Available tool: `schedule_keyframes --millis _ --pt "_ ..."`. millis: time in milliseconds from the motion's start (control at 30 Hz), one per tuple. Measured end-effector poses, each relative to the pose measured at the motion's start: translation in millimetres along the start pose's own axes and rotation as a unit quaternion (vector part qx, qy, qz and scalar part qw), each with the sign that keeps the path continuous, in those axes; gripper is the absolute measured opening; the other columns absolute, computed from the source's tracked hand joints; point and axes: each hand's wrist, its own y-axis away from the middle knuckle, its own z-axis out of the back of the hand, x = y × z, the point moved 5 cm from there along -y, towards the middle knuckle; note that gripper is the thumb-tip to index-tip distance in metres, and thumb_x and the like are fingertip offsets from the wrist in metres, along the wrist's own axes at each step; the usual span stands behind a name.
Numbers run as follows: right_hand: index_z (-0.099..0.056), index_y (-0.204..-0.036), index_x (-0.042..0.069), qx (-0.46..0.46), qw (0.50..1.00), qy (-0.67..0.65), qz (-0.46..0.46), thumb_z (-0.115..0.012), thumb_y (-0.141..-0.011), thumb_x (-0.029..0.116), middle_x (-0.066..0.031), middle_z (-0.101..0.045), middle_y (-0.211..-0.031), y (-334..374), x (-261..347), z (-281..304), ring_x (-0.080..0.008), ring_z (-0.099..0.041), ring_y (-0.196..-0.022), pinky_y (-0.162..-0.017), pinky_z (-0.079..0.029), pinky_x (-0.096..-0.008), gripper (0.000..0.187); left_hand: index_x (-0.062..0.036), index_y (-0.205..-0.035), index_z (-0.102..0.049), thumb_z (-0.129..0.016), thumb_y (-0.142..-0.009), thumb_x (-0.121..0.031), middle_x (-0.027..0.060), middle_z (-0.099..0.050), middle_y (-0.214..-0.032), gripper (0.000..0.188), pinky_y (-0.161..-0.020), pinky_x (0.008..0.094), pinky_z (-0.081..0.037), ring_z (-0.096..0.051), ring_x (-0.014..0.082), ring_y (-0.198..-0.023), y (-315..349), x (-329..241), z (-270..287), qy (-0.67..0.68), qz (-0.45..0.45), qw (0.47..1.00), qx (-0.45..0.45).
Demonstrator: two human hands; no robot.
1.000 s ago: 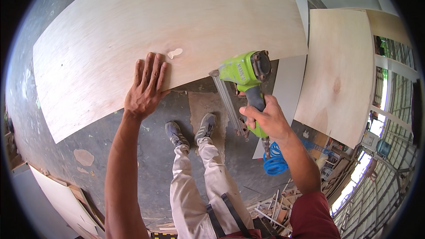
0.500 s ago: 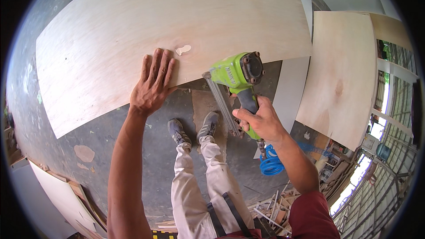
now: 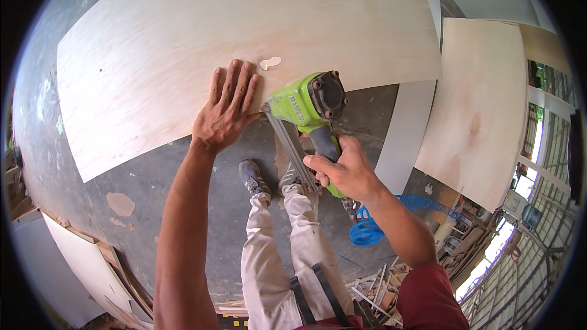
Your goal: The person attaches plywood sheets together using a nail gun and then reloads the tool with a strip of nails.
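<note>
The left hand (image 3: 227, 110) lies flat, fingers spread, pinning the plywood sheet (image 3: 244, 43) near its lower edge, while the right hand (image 3: 345, 171), fingers wrapped around the grip, sets the green nail gun (image 3: 309, 102) seemingly nose-down just beside it.

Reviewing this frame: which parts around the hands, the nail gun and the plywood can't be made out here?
Head view only:
- Nose of the green nail gun where it meets the plywood sheet: hidden by the gun body.
- Trigger finger of the right hand: wrapped behind the grip.
- Palm of the left hand: flat against the sheet.
- End of the blue coiled hose: behind the right forearm.
</note>
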Motion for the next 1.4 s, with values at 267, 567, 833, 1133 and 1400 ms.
schedule_keyframes --millis 267,567,833,1133,1400 --pt "-0.062 -0.095 -0.005 -0.009 1.000 0.019 0.011 -0.073 -0.088 0.016 -0.0040 -0.060 -0.067 0 1 -4 -0.0084 -0.055 -0.052 -0.048 -0.045 -0.0288 0.024 0.0027 -0.155 -0.031 -0.075 -0.083 -0.035 0.0230 -0.029 -0.163 0.093 -0.125 0.0581 -0.021 -0.023 0.0412 -0.153 1 -1 -2 0.003 -0.004 1.000 -0.003" --pt "-0.064 -0.109 -0.005 -0.103 0.988 0.117 0.010 -0.075 -0.087 0.021 -0.0212 -0.069 -0.083 63 -66 0 -0.0334 -0.070 -0.073 -0.067 -0.053 -0.0408 0.036 -0.0018 -0.157 -0.029 -0.067 -0.090 -0.046 0.0197 -0.030 -0.163 0.089 -0.125 0.0564 -0.023 -0.025 0.0394 -0.152 -2 -1 -4 -0.049 -0.007 0.999 0.016" --pt "-0.065 -0.117 -0.003 -0.116 0.973 0.185 -0.074 -0.075 -0.086 0.025 -0.0254 -0.071 -0.096 123 -169 -15 -0.0452 -0.069 -0.092 -0.079 -0.054 -0.0454 0.043 0.0004 -0.123 -0.067 -0.052 -0.106 -0.036 0.0179 -0.065 -0.130 0.043 -0.108 0.0405 -0.044 -0.057 0.0268 -0.126 48 73 27 0.373 0.235 0.877 -0.191" --pt "-0.064 -0.122 -0.001 -0.059 0.977 0.205 -0.025 -0.070 -0.091 0.038 -0.0255 -0.072 -0.098 140 -200 -37 -0.0451 -0.069 -0.093 -0.080 -0.054 -0.0481 0.051 -0.0009 -0.143 -0.055 -0.066 -0.094 -0.051 0.0245 -0.048 -0.140 0.071 -0.108 0.0512 -0.041 -0.051 0.0411 -0.128 350 292 121 -0.016 0.673 0.717 -0.179" --pt "-0.064 -0.123 0.000 -0.088 0.964 0.250 0.019 -0.067 -0.094 0.049 -0.0243 -0.072 -0.100 66 -188 -107 -0.0431 -0.070 -0.093 -0.079 -0.054 -0.0462 0.057 -0.0008 -0.131 -0.065 -0.062 -0.093 -0.061 0.0246 -0.056 -0.128 0.071 -0.104 0.0481 -0.043 -0.056 0.0389 -0.121 326 304 96 -0.076 0.722 0.671 -0.147"
